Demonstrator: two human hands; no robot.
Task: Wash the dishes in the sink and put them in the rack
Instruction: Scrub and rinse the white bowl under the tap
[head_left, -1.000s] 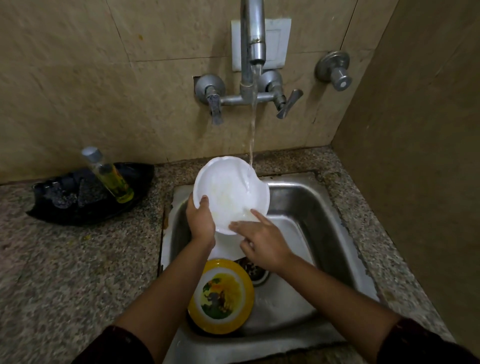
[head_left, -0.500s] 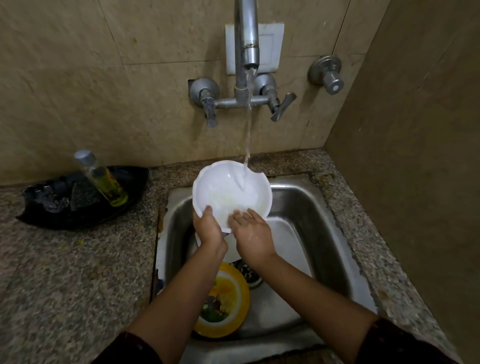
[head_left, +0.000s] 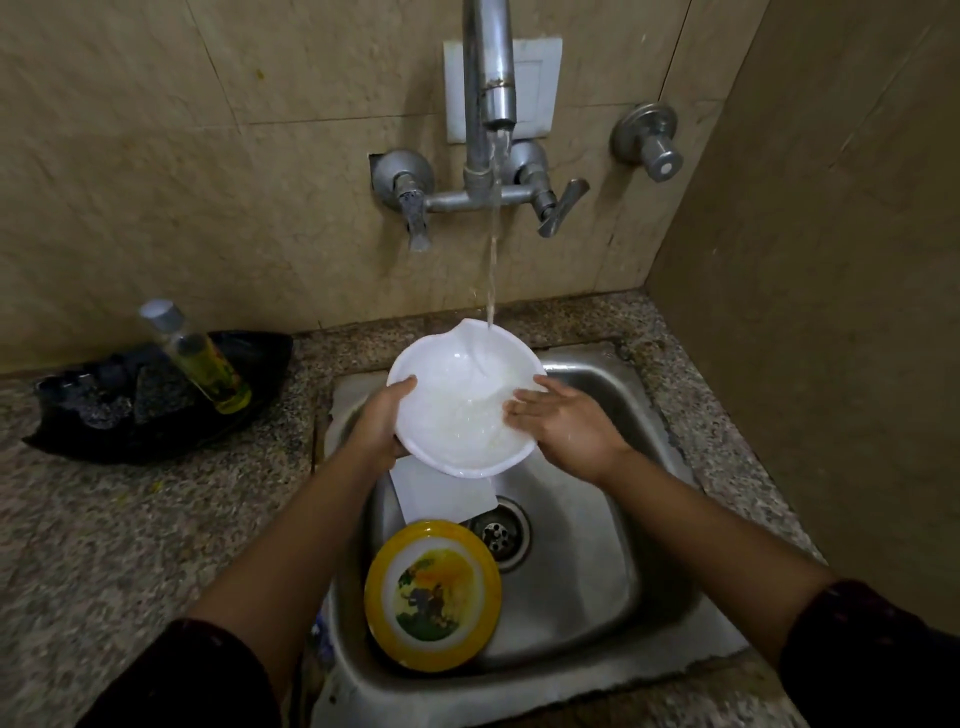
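A white bowl (head_left: 457, 410) with a wavy rim is held over the steel sink (head_left: 597, 519), under the running tap (head_left: 491, 93). My left hand (head_left: 382, 421) grips its left rim, thumb on the inside. My right hand (head_left: 561, 421) lies flat with fingers spread on the bowl's right inner side, in the water. Below the bowl a white square dish (head_left: 441, 493) lies in the sink. A yellow-rimmed plate (head_left: 434, 592) with a picture leans at the sink's front left.
The drain (head_left: 501, 532) sits mid-sink. On the granite counter (head_left: 130, 519) to the left, a black tray (head_left: 156, 400) holds a bottle of yellow liquid (head_left: 200, 361). A tiled wall rises close on the right. A separate valve (head_left: 649, 143) is on the back wall.
The bowl has tipped from facing me to nearly level under the stream. My right hand moved from the bowl's lower edge to its right inner side, fingers spread.
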